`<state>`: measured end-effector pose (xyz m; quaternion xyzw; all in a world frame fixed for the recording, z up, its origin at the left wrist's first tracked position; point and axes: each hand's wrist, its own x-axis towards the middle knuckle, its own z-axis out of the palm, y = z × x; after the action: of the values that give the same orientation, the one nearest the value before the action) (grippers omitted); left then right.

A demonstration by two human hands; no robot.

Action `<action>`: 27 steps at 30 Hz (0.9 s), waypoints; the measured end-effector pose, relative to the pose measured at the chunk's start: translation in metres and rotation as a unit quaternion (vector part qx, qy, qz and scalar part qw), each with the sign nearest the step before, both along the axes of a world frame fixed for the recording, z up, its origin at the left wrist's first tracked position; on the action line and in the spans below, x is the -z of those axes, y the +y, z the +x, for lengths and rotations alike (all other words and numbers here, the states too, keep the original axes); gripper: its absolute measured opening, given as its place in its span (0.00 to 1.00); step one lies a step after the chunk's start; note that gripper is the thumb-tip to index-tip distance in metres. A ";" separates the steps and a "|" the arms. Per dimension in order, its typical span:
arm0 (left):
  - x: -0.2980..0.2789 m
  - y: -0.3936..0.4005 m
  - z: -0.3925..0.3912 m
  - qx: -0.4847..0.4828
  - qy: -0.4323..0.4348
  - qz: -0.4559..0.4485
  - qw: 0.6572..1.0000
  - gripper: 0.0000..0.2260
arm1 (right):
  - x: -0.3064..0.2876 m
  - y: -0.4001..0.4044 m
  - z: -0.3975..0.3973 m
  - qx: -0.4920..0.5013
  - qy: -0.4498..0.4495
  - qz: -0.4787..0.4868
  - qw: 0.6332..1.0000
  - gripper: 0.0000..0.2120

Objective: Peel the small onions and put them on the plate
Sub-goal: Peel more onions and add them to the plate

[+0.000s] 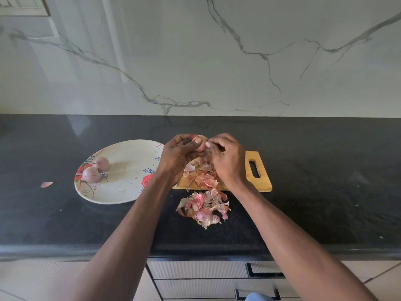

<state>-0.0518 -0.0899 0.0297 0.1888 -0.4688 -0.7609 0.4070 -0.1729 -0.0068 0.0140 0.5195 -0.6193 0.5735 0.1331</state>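
Black countertop (pixel 65 224) under marble wall, left hand (pixel 178 157) gripping small onion (pixel 200 145), right hand (pixel 225 161) pinching its skin, two peeled onions (pixel 95 170) lying on plate (pixel 125 192)

Both bare forearms extend forward and converge, bringing the two hands together. The left hand (pixel 180 156) curls its fingers round a small onion (pixel 200 144), thumb on top. The right hand (pixel 226 158), fingers bent, pinches at the onion's skin.

We found no readable text, label, brand or number anywhere; the plate (pixel 121 190) carried only a painted pattern of red flowers and small blue sprigs.
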 end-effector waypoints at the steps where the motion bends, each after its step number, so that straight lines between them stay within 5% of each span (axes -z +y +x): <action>1: 0.001 -0.001 -0.001 -0.001 -0.003 -0.006 1.000 0.04 | 0.002 -0.001 0.000 0.005 0.019 -0.001 1.000 0.03; 9: 0.005 0.002 -0.005 -0.003 -0.021 -0.028 0.999 0.04 | 0.007 -0.007 0.005 0.081 0.144 0.015 0.986 0.05; 15: 0.003 0.001 -0.004 0.020 -0.006 0.001 1.000 0.16 | 0.007 -0.007 0.005 0.062 0.066 0.014 0.996 0.02; 19: 0.002 -0.003 -0.004 0.012 0.008 0.031 0.999 0.07 | 0.001 -0.004 0.006 0.050 -0.022 0.030 0.998 0.03; 27: 0.000 -0.004 -0.003 0.029 0.015 0.063 0.997 0.10 | -0.006 -0.001 0.006 0.020 -0.134 0.044 0.990 0.04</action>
<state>-0.0550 -0.0936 0.0296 0.1892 -0.4189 -0.8032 0.3790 -0.1668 -0.0077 0.0203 0.4309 -0.6666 0.6072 0.0368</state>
